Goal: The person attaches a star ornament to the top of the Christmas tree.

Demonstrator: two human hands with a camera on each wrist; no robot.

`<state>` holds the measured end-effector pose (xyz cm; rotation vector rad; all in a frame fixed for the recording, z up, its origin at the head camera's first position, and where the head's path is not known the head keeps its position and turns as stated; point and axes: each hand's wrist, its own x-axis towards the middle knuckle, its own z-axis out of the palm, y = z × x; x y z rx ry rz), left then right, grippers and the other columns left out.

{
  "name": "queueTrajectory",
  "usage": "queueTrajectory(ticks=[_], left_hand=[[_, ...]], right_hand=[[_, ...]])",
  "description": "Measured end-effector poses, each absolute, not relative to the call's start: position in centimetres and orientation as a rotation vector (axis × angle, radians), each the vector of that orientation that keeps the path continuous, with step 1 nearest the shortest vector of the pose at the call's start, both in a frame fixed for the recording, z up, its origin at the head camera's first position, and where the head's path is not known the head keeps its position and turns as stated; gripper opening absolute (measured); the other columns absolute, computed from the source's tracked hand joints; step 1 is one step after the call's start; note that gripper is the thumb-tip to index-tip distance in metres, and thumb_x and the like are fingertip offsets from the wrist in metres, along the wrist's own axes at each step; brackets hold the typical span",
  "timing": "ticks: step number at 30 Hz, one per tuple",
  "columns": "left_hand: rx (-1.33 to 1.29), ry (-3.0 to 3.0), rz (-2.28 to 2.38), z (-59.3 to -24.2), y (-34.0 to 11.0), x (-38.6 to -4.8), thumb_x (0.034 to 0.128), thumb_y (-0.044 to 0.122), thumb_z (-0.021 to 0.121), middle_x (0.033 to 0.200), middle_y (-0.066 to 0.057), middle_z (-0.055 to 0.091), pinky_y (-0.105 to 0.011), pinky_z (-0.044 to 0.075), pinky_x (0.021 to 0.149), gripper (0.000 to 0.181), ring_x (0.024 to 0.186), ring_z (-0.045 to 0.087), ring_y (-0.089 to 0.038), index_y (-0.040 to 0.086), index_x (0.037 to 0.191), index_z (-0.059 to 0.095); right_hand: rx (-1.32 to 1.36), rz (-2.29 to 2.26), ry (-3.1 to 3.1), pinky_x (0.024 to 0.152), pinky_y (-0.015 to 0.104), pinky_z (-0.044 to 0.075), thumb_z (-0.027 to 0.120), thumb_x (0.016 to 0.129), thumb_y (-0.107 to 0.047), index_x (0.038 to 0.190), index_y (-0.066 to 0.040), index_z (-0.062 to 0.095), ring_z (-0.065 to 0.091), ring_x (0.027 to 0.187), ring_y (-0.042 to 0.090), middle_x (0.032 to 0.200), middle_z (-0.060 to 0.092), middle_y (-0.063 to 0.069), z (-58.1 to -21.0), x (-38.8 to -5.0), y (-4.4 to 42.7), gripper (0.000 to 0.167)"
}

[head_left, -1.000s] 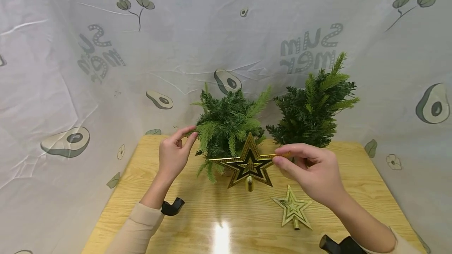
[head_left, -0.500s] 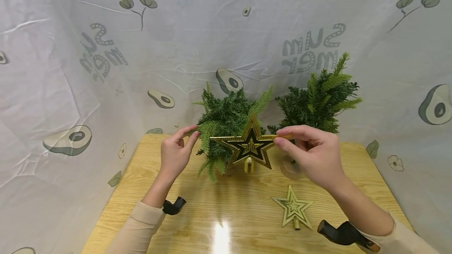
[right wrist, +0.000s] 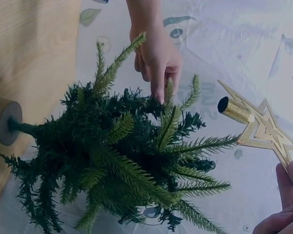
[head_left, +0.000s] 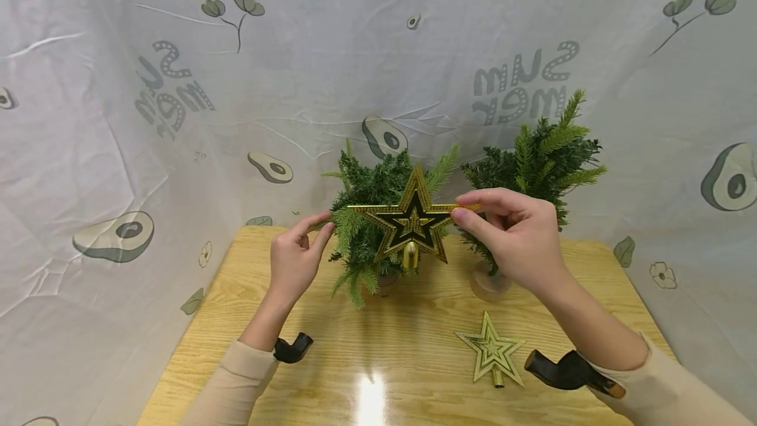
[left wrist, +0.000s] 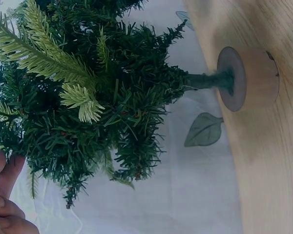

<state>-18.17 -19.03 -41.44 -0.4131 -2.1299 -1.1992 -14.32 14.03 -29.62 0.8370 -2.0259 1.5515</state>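
A small artificial Christmas tree [head_left: 369,192] stands upright on a round wooden base [left wrist: 256,78]. At its left side my left hand [head_left: 294,258] pinches a branch between thumb and forefinger. My right hand [head_left: 526,232] grips one point of a gold star tree topper [head_left: 414,223] with thumb and fingers. The star hangs upright in front of the tree's upper part. Its socket [right wrist: 238,108] faces down, apart from the branches in the right wrist view. A second gold star topper [head_left: 491,348] lies flat on the table below my right hand.
Another small tree [head_left: 550,150] stands at the back right, partly behind my right hand. Both trees are on a wooden table [head_left: 331,360], close to a white printed curtain [head_left: 319,31] at the back and sides. Black wrist cameras [head_left: 564,372] are strapped to both forearms.
My right hand has risen with the star, from low in front of the tree to its upper part. The left hand stays pinched on the branch.
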Motion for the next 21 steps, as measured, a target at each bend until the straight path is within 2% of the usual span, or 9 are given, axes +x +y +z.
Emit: queueTrajectory(ticks=[6, 11, 15, 21], left_hand=[[-0.417, -2.126, -1.195, -41.5, -19.0, -18.2, 0.0963, 0.012, 0.077, 0.048, 0.009, 0.034, -0.027, 0.02, 0.042, 0.023, 0.041, 0.023, -0.005, 0.01, 0.12, 0.078], [-0.411, -2.128, -1.2, -41.5, -19.1, -18.1, 0.0965, 0.012, 0.077, 0.049, 0.01, 0.034, -0.027, 0.02, 0.042, 0.023, 0.041, 0.024, -0.005, 0.009, 0.119, 0.078], [-0.42, -2.122, -1.202, -41.5, -19.1, -18.1, 0.0975, 0.015, 0.076, 0.05, 0.01, 0.035, -0.027, 0.021, 0.042, 0.023, 0.042, 0.024, -0.006, 0.009, 0.12, 0.078], [-0.43, -2.116, -1.199, -41.6, -19.0, -18.3, 0.0984, 0.018, 0.075, 0.05, 0.01, 0.035, -0.027, 0.021, 0.042, 0.024, 0.042, 0.024, -0.006, 0.009, 0.12, 0.078]], right_hand=[[0.806, 1.564, -2.014, 0.041, 0.028, 0.018, 0.078, 0.088, 0.008, 0.105, 0.002, 0.079, 0.02, 0.043, 0.011, 0.072, 0.072, -0.001, -29.1, -15.1, 13.8, 0.018], [0.763, 1.594, -2.031, 0.042, 0.029, 0.02, 0.078, 0.09, 0.004, 0.105, 0.0, 0.079, 0.021, 0.043, 0.012, 0.067, 0.07, 0.001, -28.4, -15.7, 13.4, 0.015], [0.757, 1.653, -2.006, 0.044, 0.03, 0.022, 0.078, 0.091, 0.003, 0.105, 0.001, 0.079, 0.021, 0.042, 0.013, 0.075, 0.075, 0.005, -27.8, -16.1, 13.2, 0.014], [0.778, 1.715, -1.962, 0.047, 0.029, 0.023, 0.078, 0.092, 0.002, 0.106, 0.001, 0.079, 0.021, 0.043, 0.013, 0.069, 0.072, 0.002, -27.2, -16.6, 12.9, 0.014]])
